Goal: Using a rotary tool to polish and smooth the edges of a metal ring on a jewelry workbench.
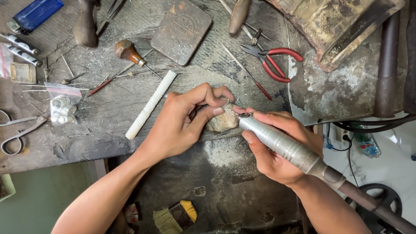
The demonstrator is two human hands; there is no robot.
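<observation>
Left hand (182, 123) pinching small stone-like lump (222, 122); right hand (277, 147) wrapped around metal rotary handpiece (281, 145), tip touching lump. Lump likely hard, light, brittle; grip sides.

Silver rotary handpiece (277, 143), tip against small ring (227, 103) on dusty bench peg (221, 122)

Left hand (184, 123) and right hand (277, 145) meet mid-frame on the bench (108, 112); rod (151, 104) lies left of them, pliers (273, 63) upper right, scissors (19, 130) far left
</observation>
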